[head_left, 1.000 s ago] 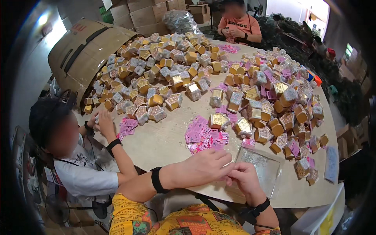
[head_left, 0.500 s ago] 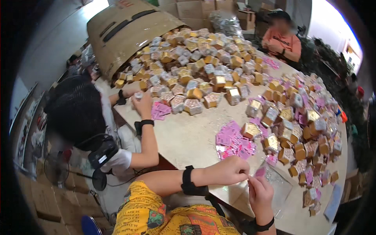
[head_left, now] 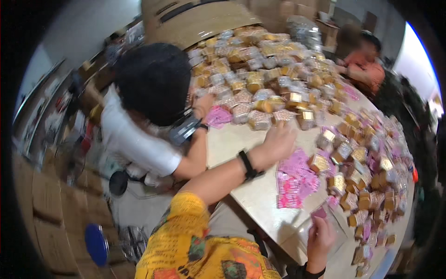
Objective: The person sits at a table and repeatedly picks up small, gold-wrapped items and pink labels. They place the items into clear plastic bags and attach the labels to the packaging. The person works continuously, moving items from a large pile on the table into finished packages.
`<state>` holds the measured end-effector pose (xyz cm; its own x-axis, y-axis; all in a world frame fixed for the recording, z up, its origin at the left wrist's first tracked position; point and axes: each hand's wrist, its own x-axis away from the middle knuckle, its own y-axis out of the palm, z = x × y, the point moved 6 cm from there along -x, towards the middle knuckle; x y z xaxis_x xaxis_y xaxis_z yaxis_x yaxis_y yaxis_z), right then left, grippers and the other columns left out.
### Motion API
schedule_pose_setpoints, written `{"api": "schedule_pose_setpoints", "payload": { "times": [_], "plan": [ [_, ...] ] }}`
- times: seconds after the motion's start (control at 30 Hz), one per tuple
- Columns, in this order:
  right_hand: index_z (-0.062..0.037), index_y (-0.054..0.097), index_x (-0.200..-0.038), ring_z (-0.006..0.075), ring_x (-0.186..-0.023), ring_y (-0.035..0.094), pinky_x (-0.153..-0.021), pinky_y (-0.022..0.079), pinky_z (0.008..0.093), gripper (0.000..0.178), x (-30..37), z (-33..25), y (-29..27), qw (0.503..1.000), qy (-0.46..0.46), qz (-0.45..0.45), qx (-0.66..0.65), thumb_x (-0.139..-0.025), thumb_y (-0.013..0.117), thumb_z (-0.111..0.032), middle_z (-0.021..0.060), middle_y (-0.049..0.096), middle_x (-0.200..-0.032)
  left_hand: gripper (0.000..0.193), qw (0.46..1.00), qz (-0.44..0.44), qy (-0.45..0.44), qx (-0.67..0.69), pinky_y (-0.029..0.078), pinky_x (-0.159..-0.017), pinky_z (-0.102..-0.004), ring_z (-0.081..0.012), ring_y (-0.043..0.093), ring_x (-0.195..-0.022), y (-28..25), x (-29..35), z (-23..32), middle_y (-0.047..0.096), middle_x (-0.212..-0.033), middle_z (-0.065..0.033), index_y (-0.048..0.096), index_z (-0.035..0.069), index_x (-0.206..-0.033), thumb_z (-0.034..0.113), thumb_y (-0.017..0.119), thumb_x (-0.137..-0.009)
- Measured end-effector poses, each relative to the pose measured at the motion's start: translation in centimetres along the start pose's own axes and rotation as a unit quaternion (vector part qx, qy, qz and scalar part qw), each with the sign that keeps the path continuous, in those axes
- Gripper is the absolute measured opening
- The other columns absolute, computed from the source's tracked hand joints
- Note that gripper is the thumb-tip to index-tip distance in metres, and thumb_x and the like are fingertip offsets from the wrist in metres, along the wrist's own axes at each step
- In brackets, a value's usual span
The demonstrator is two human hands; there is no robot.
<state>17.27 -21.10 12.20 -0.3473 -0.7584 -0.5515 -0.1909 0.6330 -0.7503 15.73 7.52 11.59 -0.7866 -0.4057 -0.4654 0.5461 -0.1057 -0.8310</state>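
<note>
My left hand (head_left: 278, 146) reaches over the table to the near edge of a heap of small clear-wrapped gold and patterned boxes (head_left: 259, 120). Motion smears its fingers, which overlap one wrapped box (head_left: 283, 116); whether they grip it is unclear. Low at the table's front edge, my right hand (head_left: 320, 238) has its fingers bent together, and what they hold, if anything, cannot be made out. At its fingertips shows a dark pink piece (head_left: 319, 213), beside a clear plastic sheet or bag (head_left: 341, 227). Between my hands lies a pile of pink printed packets (head_left: 297, 181).
More wrapped boxes mixed with pink packets (head_left: 367, 172) cover the table's right side. A co-worker in a white top (head_left: 139, 144) leans in close at left, near another pink pile (head_left: 218, 116). A person in orange (head_left: 367, 74) sits across. A large carton (head_left: 209, 21) stands behind the heap.
My left hand has left my right hand and stretched forward to the boxes. My right hand stays near the plastic sheet. The view has shifted, and the co-worker at left leans further over the table.
</note>
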Motion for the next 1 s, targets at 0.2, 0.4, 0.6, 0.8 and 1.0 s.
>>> {"api": "schedule_pose_setpoints", "payload": {
  "times": [0.2,0.4,0.6,0.8,1.0],
  "plan": [
    [-0.0034,0.067,-0.099,0.0305,-0.078,0.064,-0.065,0.051,0.0384,0.013,1.7,0.7,-1.0,0.995,0.084,-0.015,0.047,-0.089,0.063,-0.008,0.0142,0.067,-0.091,0.024,0.971,-0.01,-0.191,-0.143,0.038,-0.092,-0.0563,-0.0432,0.049,-0.109,5.8,-1.6,-12.7,0.055,-0.11,-0.0227,0.067,0.007,-0.1,0.011,0.059,-0.077],
    [-0.0017,0.068,-0.1,0.0281,-0.079,0.064,-0.066,0.052,0.0366,0.013,0.0,-2.5,-1.3,0.999,0.003,-0.022,0.037,-0.088,0.064,-0.007,0.0136,0.068,-0.092,0.024,0.979,0.017,-0.16,-0.122,0.037,-0.092,-0.0558,-0.0424,0.048,-0.11,5.8,-0.2,-14.8,0.055,-0.111,-0.0209,0.069,0.014,-0.102,0.016,0.057,-0.081],
    [-0.0021,0.068,-0.101,0.0275,-0.081,0.065,-0.067,0.054,0.0357,0.014,0.3,-2.5,-1.0,0.998,0.052,-0.033,-0.001,-0.091,0.062,-0.007,0.0129,0.069,-0.094,0.035,0.983,0.121,-0.136,0.024,0.04,-0.095,-0.0499,-0.0362,0.053,-0.105,1.4,1.9,-10.2,0.057,-0.108,-0.0237,0.064,0.008,-0.109,0.012,0.068,-0.074],
    [0.0011,0.065,-0.094,0.0266,-0.066,0.06,-0.058,0.048,0.0333,0.021,-1.6,-1.8,1.4,0.992,0.044,-0.03,-0.112,-0.075,0.061,0.009,0.0146,0.06,-0.079,0.058,0.743,-0.011,-0.25,0.621,0.046,-0.089,-0.0329,-0.0176,0.056,-0.104,-1.9,8.1,-3.2,0.058,-0.119,-0.0091,0.053,0.01,-0.131,0.012,0.073,-0.077],
    [-0.0007,0.06,-0.088,0.0332,-0.062,0.059,-0.056,0.048,0.0385,0.015,-7.4,-5.5,3.7,0.992,-0.038,-0.011,-0.118,-0.074,0.064,0.005,0.0156,0.058,-0.075,0.06,0.827,0.011,-0.191,0.528,0.046,-0.088,-0.0292,-0.0151,0.055,-0.102,-0.4,10.9,-2.9,0.058,-0.115,-0.0058,0.052,0.009,-0.133,0.004,0.074,-0.076]
  ]
}}
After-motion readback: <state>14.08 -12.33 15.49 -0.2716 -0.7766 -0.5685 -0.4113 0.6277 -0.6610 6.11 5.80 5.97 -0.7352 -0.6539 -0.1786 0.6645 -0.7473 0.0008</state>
